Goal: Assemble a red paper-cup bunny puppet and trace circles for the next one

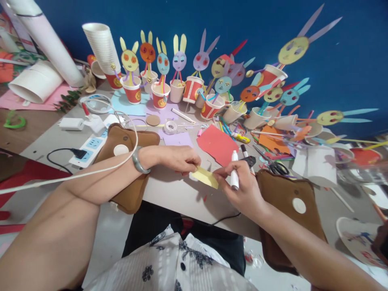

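Observation:
A small strip of yellow paper (206, 178) is stretched between my two hands, just above the table's front edge. My left hand (178, 159) pinches its left end. With thumb and fingertips my right hand (242, 186) grips the other end, while a white marker (234, 171) rests between the fingers of the same hand. Behind the strip lies a torn sheet of red paper (216, 144). A black marker cap or pen end (244, 150) shows just past my right hand.
Paper cups with rabbit-faced paper figures (131, 89) line the back. Scissors (274, 163) lie at right, beside a brown padded cushion (294, 210). Left stand a power strip (91, 147), a white cable (133, 149) crossing my left arm, and a cup stack (101, 48).

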A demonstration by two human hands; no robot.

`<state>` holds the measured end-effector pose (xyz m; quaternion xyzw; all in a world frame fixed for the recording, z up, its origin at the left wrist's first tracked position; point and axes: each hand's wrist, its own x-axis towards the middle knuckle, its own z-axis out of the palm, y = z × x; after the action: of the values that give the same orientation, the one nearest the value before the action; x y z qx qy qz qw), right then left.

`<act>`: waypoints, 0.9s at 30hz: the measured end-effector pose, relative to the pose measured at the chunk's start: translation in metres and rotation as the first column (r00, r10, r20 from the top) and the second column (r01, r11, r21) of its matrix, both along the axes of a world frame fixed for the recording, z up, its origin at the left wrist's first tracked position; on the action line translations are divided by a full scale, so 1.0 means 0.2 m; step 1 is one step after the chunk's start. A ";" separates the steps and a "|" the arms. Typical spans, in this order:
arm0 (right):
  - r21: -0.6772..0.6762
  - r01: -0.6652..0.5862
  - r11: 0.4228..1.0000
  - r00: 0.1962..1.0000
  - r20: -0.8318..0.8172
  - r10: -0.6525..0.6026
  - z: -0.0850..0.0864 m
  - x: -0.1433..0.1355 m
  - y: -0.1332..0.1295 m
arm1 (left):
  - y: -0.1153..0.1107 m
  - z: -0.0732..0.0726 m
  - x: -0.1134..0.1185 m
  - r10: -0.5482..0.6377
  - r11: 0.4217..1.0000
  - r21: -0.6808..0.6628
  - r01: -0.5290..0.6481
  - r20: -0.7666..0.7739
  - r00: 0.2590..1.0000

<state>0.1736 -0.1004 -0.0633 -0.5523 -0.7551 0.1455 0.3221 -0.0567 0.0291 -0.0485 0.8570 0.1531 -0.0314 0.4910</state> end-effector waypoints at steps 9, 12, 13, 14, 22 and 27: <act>-0.359 0.035 0.933 0.993 0.115 0.007 -0.10 -0.02 0.18 | -0.08 0.02 0.02 -0.067 0.875 0.483 0.007 0.108 0.992; -0.355 0.038 0.934 0.988 0.152 0.017 -0.10 -0.02 0.21 | -0.14 -0.01 0.04 -0.112 0.681 0.727 0.082 -0.007 0.994; -0.358 0.040 0.933 0.986 0.167 0.022 -0.09 -0.02 0.22 | -0.16 -0.02 0.04 -0.104 0.641 0.758 0.123 -0.073 0.992; -0.364 0.043 0.931 0.983 0.183 0.026 -0.09 -0.02 0.23 | -0.17 -0.02 0.05 -0.089 0.617 0.773 0.145 -0.115 0.989; -0.387 -0.007 0.922 0.962 0.248 0.112 0.00 0.01 0.36 | -0.21 0.00 0.04 -0.071 0.598 0.785 0.161 -0.148 0.986; -0.160 -0.058 0.985 0.981 0.176 0.086 0.10 -0.06 0.57 | -0.19 -0.05 0.03 -0.078 0.591 0.797 0.126 -0.099 0.992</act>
<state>0.1620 0.0136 -0.0430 -0.5586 -0.7874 0.1637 0.2027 -0.0510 -0.0095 -0.0592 0.9922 0.1147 -0.0104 0.0473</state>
